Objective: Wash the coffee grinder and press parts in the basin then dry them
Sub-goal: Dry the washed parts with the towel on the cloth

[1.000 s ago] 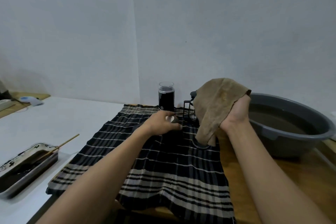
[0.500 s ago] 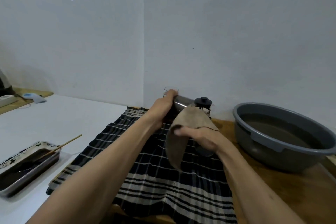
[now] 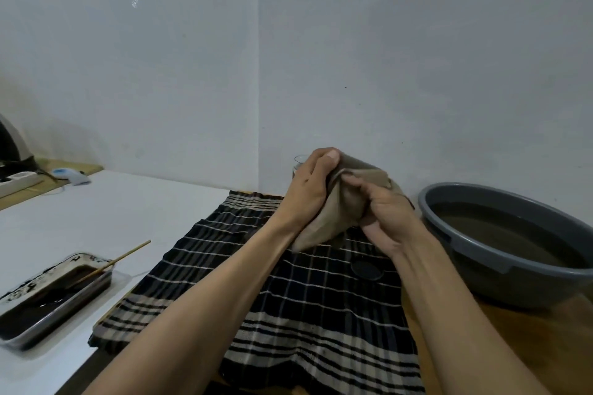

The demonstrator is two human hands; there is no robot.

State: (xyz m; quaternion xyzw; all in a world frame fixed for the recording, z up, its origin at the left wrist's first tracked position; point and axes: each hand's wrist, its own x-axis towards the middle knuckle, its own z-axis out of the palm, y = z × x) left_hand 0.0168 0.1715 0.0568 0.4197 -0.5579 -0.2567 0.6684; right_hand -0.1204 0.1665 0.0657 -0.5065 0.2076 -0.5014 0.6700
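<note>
Basin (image 3: 510, 269), grey, round, sits at right of frame on the wooden table (image 3: 545, 340). It holds murky brownish water well below the rim; nothing visibly floating in it.

Tray (image 3: 48, 298), metal, shallow, at lower left on the white table top (image 3: 106, 218). It holds a dark, glossy liquid with dark smears along the rim. A thin wooden stick (image 3: 118, 259) leans in it, one end in the liquid, the other poking out up and right.

Plaid cloth (image 3: 305, 308), black with pale stripes, is spread over the middle of the frame, under both forearms. A small black round lid (image 3: 366, 269) lies flat on it, just below the right wrist.

Tan cloth (image 3: 337, 215), centre of frame, is held above the plaid cloth; it is bunched and folded around something hidden inside, a loose corner hanging down-left. Cannot tell which part is wrapped.

Left hand (image 3: 309, 184) grips the cloth bundle from the left, fingers curled over its top. Right hand (image 3: 386, 212) grips it from the right, fingers curled into the folds.

A clear glass rim (image 3: 300, 159) shows just behind the left hand, mostly hidden.

Upper left edge: a power strip (image 3: 17, 179) and a small pale blue device (image 3: 69, 175).
</note>
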